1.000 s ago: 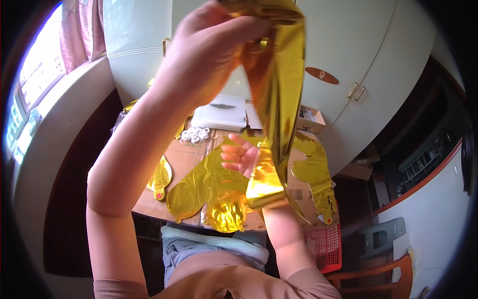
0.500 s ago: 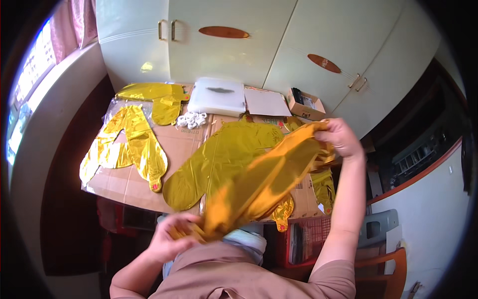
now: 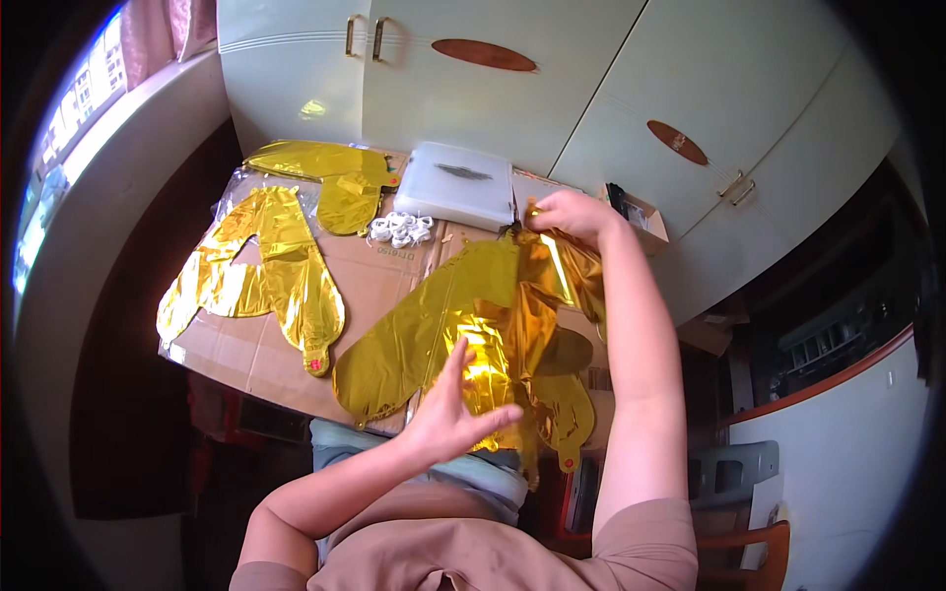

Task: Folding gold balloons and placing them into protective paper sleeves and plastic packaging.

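A person's right hand (image 3: 574, 216) pinches a crumpled gold balloon (image 3: 533, 340), which hangs over a flat gold balloon (image 3: 419, 330) on brown cardboard (image 3: 379, 286); the left hand (image 3: 449, 419) is spread near its lower folds.

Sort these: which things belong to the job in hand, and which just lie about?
Likely job: crumpled gold foil in the right hand; large flat gold foil; gold foil shapes at left.
Likely idle: white case; grey stool; wooden chair.

From afar I see creased, glossy metallic foil (image 3: 537, 340), matt cardboard (image 3: 379, 286), a smooth plastic case (image 3: 455, 187), smooth cabinets (image 3: 493, 108) and a cloth shirt (image 3: 443, 554).
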A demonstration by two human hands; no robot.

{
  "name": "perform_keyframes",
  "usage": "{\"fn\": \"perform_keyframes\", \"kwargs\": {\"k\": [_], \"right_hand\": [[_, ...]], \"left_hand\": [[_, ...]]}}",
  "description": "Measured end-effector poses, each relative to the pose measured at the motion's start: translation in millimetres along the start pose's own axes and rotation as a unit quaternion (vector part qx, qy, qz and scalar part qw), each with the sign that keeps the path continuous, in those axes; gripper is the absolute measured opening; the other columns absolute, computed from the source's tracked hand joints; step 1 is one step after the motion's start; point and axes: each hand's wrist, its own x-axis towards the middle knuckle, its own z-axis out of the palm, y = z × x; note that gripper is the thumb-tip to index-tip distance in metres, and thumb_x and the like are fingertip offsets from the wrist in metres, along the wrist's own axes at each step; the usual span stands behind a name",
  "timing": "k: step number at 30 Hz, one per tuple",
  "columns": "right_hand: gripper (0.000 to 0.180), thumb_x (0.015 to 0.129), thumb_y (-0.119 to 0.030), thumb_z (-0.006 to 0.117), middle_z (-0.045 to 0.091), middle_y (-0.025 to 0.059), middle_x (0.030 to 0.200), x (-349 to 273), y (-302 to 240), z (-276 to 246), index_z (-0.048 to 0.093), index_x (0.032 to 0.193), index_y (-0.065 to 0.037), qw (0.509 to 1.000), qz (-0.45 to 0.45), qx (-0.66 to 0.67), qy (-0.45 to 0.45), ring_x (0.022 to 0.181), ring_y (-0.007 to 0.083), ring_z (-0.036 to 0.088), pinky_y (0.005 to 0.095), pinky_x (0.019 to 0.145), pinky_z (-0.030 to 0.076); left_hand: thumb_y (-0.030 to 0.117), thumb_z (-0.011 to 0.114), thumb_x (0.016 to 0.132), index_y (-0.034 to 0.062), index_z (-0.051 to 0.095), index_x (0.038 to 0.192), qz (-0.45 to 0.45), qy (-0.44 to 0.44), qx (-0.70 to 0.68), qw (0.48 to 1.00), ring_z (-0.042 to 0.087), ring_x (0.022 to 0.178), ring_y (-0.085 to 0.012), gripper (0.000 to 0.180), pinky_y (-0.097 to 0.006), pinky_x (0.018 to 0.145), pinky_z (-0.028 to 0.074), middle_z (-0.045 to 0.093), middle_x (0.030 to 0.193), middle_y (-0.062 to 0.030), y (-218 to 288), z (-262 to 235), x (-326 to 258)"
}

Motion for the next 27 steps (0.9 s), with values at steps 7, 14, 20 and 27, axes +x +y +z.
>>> {"fn": "perform_keyframes", "kwargs": {"k": [7,14,20,27], "right_hand": [[0.019,0.088,-0.017,0.074,0.073,0.0037,0.085,8.7,-59.4,-15.4,0.074,0.098,0.000,0.996,0.038,0.075,0.002,0.070,0.0091,0.064,0.0270,0.066,0.052],[0.013,0.087,-0.012,0.074,0.072,0.0010,0.088,36.4,40.0,-15.2,0.073,0.096,-0.002,0.999,0.008,0.041,-0.002,0.079,0.0081,0.062,0.0253,0.077,0.049],[0.021,0.080,-0.013,0.077,0.075,0.0114,0.088,87.7,94.7,51.3,0.075,0.099,-0.004,0.992,-0.022,-0.091,0.078,0.078,0.0190,0.069,0.0344,0.075,0.054],[0.017,0.081,-0.018,0.077,0.074,0.0135,0.088,96.9,84.7,87.8,0.075,0.092,-0.006,0.982,-0.048,-0.097,0.153,0.079,0.0256,0.071,0.0357,0.075,0.055]], "left_hand": [[0.033,0.081,0.081,-0.0058,0.033,0.147,-0.018,0.037,0.014,0.999,0.062,0.118,-0.0271,0.090,-0.038,0.101,0.049,0.063,0.123,-0.0242,-26.8,5.4,41.6],[0.003,0.068,0.092,-0.0018,0.050,0.130,-0.148,-0.113,-0.319,0.929,0.062,0.098,-0.0093,0.043,-0.027,0.086,0.053,0.066,0.113,-0.0048,-9.4,-0.8,-12.9],[0.004,0.071,0.090,-0.0012,0.028,0.148,-0.117,-0.024,-0.072,0.990,0.062,0.108,-0.0151,0.072,-0.030,0.089,0.055,0.065,0.118,-0.0128,-41.8,-12.6,-40.4],[0.015,0.075,0.085,0.0033,0.009,0.156,-0.074,-0.008,0.000,0.997,0.068,0.082,-0.0392,0.098,-0.045,0.074,0.054,0.065,0.092,-0.0269,-36.1,-21.1,-45.9]]}}
